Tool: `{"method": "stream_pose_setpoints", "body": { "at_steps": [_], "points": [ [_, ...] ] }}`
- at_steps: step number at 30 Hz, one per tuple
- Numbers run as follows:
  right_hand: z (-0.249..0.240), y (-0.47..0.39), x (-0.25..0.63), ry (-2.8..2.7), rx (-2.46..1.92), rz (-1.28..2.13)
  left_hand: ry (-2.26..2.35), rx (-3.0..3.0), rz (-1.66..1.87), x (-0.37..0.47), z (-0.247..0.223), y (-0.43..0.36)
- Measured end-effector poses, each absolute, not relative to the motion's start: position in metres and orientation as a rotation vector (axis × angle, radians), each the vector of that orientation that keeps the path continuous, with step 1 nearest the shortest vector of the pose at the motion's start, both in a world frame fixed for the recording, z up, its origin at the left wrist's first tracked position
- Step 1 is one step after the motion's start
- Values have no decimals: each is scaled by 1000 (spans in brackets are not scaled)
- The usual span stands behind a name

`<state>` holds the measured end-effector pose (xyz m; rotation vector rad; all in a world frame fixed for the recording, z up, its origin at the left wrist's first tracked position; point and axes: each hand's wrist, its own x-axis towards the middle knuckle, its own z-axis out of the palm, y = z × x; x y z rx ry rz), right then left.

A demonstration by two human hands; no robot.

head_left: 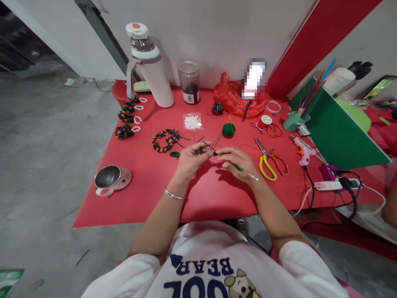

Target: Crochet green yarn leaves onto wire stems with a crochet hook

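My right hand (238,161) is closed around a crochet hook (252,176) with a green grip, its tip at a small piece of green yarn work (215,153). My left hand (194,159) pinches that piece, and a green strand runs over its fingers. From there yarn leads to a green yarn ball (228,129) just beyond the hands. Left of my left hand lie a small green leaf-shaped crochet piece (175,154) and a curled multicolour crocheted strip (165,140). The fingers partly hide the piece being worked.
Scissors with yellow handles (267,167) and a pink glue gun (304,151) lie to the right. A mug (113,180) stands at left, near multicolour bundles with bead loops (124,131). Behind are a bead packet (192,122), a jar (189,82), a large flask (156,76) and a red bag (229,97).
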<state>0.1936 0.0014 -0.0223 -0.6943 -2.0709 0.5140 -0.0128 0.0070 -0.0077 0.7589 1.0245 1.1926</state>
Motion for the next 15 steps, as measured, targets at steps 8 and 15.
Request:
{"method": "stream_pose_setpoints", "body": {
  "at_steps": [8, 15],
  "points": [
    [-41, 0, 182, -2095, -707, 41, 781, 485, 1203, -4, -9, 6],
    [-44, 2, 186, -2053, -702, 183, 714, 477, 1141, -4, -10, 5]
  ]
}}
